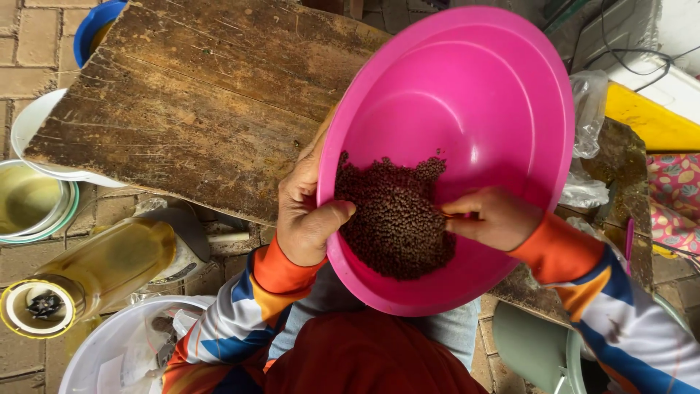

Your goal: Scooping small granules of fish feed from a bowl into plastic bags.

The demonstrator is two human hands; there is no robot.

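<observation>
While the left hand [306, 211] grips the pink basin [467, 95], the right hand [492, 217] seemingly pinches seeds [394, 219].

A worn, dark wooden surface [197, 95] fills the upper left, its top scratched and stained. Its right part carries crumpled clear plastic bags [587, 117]. Below and around it is a brick floor [36, 36]. On the floor to the left stand a white bowl [29, 120] and a green-rimmed bowl [33, 201], partly under the surface's edge, with a blue bowl [98, 22] at its far corner. A yellowish bottle [95, 270] and a white bucket [109, 343] stand nearer.
</observation>
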